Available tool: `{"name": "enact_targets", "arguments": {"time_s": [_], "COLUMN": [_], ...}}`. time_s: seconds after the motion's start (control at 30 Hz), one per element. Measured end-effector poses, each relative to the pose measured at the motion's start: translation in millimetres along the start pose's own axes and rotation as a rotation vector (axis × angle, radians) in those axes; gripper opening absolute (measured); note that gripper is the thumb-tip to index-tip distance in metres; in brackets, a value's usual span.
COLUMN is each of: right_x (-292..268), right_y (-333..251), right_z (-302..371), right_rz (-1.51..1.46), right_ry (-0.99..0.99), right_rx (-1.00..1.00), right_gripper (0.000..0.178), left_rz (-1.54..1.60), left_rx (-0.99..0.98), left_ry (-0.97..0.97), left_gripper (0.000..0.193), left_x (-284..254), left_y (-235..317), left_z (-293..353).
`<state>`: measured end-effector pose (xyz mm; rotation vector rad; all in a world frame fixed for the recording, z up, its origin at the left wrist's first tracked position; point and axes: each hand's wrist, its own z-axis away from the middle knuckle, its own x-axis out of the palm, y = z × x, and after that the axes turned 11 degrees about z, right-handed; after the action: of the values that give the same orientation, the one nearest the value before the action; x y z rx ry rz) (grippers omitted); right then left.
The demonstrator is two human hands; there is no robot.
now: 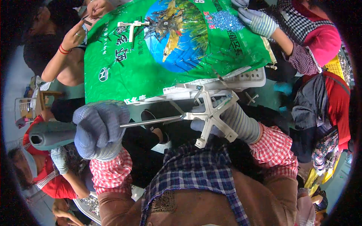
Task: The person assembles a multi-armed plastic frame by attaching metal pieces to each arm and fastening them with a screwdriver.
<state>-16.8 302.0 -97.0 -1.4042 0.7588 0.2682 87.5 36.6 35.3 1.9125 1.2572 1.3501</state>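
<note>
My left hand [101, 128], in a blue-grey knitted glove, is wrapped around a screwdriver [151, 121]. Its thick grey-green handle pokes out on the left, and the metal shaft runs right. The shaft's tip meets an arm of a cream-white, star-shaped plastic bracket [209, 112]. Gloved in grey stripes, my right hand [241, 118] grips this bracket from behind and the right, with some fingers hidden by it. A small bluish screw head [198, 87] shows at the bracket's upper arm.
A green printed sack [117, 84] covers a white plastic crate [250, 78] ahead. On it lie a pile of bluish screws [226, 20], several dark screws [186, 64] and a white plastic piece [132, 28]. A co-worker's gloved hand [260, 22] is at the far right, bare hands [73, 35] far left.
</note>
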Motion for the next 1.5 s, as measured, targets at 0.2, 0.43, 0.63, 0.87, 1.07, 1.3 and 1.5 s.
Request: {"name": "enact_targets", "arguments": {"time_s": [0.2, 0.43, 0.63, 0.87, 1.07, 1.3, 1.5], "right_x": [-7, -23, -16, -25, -31, -24, -16], "right_y": [1, -25, -20, -36, -49, -34, -19], "right_z": [-5, -18, -15, -14, -10, -5, -1], "right_rz": [0.087, 0.132, 0.481, 0.729, 0.635, 0.486, 0.616], "right_ry": [0.028, 0.062, 0.204, 0.612, 0.577, 0.561, 0.529], "right_rx": [-0.204, -0.183, 0.122, -0.036, 0.064, 0.156, 0.087], "right_gripper": [0.038, 0.03, 0.027, 0.047, 0.034, 0.05, 0.047], "left_rz": [0.146, 0.08, 0.216, 0.301, 0.362, 0.267, 0.169], "left_rx": [0.016, -0.077, -0.092, -0.188, -0.09, -0.011, 0.034], "left_ry": [-0.466, -0.156, 0.067, 0.411, 0.349, 0.307, 0.267], "left_gripper": [0.052, 0.045, 0.049, 0.033, 0.038, 0.044, 0.046], "left_x": [-27, -24, -20, -4, 4, 5, 9], "left_y": [-3, -10, -18, -18, -21, -20, -19], "left_z": [-20, 0, 0, -6, -1, 9, 12]}}
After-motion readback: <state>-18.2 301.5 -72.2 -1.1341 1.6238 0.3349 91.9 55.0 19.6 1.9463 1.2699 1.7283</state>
